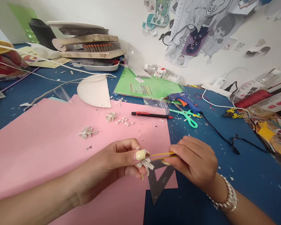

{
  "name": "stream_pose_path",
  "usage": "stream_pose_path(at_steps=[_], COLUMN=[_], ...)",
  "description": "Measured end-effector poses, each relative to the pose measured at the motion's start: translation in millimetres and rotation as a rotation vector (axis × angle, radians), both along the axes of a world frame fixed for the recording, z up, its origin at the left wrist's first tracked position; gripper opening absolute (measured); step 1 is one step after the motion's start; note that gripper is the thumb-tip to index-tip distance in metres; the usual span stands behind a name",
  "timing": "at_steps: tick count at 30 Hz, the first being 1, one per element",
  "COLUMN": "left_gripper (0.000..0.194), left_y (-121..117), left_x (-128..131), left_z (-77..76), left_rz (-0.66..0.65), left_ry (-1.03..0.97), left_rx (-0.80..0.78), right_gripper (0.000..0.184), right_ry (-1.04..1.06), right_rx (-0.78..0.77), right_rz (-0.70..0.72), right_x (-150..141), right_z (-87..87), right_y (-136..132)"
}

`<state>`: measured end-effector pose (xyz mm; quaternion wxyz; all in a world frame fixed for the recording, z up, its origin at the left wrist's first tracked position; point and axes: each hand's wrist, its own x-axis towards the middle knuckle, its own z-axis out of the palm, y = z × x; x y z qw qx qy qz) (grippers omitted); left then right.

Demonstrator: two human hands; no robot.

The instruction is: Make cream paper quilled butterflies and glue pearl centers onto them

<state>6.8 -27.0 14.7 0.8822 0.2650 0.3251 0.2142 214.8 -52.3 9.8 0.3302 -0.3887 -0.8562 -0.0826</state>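
My left hand (124, 161) pinches a small white coiled-cord ornament (147, 163) between thumb and fingers; its loops stick out below the thumb. In my right hand (194, 159) is a pair of yellow tweezers (161, 154), whose tips reach the ornament by my left thumb. Exactly what the tips touch is hidden. Two similar items lie on the pink sheet (49, 168): a cord ornament (87, 132) and a smaller cord piece (110, 116). Several loose pearl beads (123, 120) are scattered beside the smaller one. Beneath my hands rests a dark triangle ruler (159, 181).
A black-and-red pen (152, 115) lies beyond the beads. To its right are green scissors (189, 119) and a blue glue gun (184, 100) with a trailing black cable. A white half-disc (95, 90) and green folder (126, 82) lie farther back. Yellow-handled pliers (234, 113) are at right.
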Motion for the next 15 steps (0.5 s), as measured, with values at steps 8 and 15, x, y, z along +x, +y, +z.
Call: stream_pose_path(at_steps=[8, 15], left_gripper=[0.013, 0.009], left_y=[0.0, -0.7], left_x=[-1.3, -0.6], left_z=[1.5, 2.8], left_rz=[-0.066, -0.193], left_ry=[0.030, 0.096], left_rx=[0.055, 0.087], right_gripper=[0.045, 0.048], right_ry=[0.001, 0.077], right_rx=[-0.135, -0.395], right_rz=[0.124, 0.345], right_x=[3.4, 7.7], right_z=[1.9, -1.6], right_y=[3.6, 10.7])
